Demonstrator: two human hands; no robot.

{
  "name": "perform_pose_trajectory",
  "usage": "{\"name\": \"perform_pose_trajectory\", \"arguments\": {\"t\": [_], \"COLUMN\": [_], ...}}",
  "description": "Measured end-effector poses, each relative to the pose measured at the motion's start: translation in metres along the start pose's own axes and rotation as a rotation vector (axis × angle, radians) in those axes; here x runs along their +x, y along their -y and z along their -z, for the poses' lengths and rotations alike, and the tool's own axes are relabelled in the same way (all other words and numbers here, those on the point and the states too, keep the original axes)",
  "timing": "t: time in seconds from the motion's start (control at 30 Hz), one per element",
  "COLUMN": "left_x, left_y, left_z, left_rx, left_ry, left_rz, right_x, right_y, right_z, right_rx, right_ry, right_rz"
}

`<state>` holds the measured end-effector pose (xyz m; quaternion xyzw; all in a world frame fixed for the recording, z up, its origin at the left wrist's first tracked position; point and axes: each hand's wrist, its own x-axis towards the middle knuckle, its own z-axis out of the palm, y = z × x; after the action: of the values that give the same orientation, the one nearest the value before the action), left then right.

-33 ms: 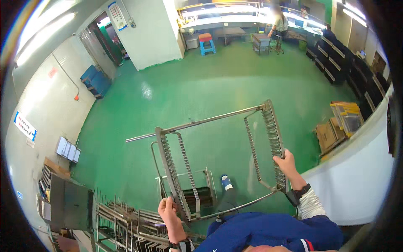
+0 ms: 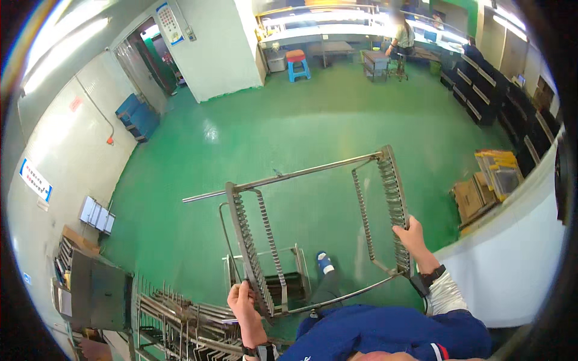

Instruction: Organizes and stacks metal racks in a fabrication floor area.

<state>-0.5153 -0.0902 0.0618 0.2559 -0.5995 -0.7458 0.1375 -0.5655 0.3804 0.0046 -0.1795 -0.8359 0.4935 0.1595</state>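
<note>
A metal slotted rack (image 2: 283,177) is held up in front of my body, tilted over the floor. Toothed bars run along its left and right sides, and long rods join them. My left hand (image 2: 244,307) closes on the near end of its left side bar. On the right, my right hand (image 2: 413,240) grips the other toothed side bar, thumb on the inner side. No parts show in the slots. Below the rack's left side stands a low metal frame (image 2: 301,265) with dark contents, partly hidden behind the rack.
Several more metal racks (image 2: 180,319) are piled at lower left, beside a dark grey cabinet (image 2: 102,289). Cardboard boxes (image 2: 472,195) and black bins (image 2: 481,90) line the right side. At the far lit bench sits a person (image 2: 402,39), near a blue stool (image 2: 298,69).
</note>
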Motion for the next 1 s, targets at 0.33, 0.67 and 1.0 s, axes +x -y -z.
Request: {"name": "perform_pose_trajectory", "arguments": {"t": [0.33,0.67,1.0], "left_x": [0.106,0.156,0.133], "left_y": [0.016,0.01,-0.014], "left_z": [-0.043,-0.07,-0.105], "left_rx": [0.082,0.11,0.057], "left_ry": [-0.056,-0.197,-0.573], "left_rz": [0.011,0.042,0.061], "right_x": [0.12,0.227,0.386], "right_y": [-0.001,-0.03,0.028], "right_z": [-0.007,-0.087,-0.216], "right_rx": [-0.146,-0.15,-0.078], "right_ry": [0.016,0.2,0.602], "right_rz": [-0.057,-0.116,0.186]}}
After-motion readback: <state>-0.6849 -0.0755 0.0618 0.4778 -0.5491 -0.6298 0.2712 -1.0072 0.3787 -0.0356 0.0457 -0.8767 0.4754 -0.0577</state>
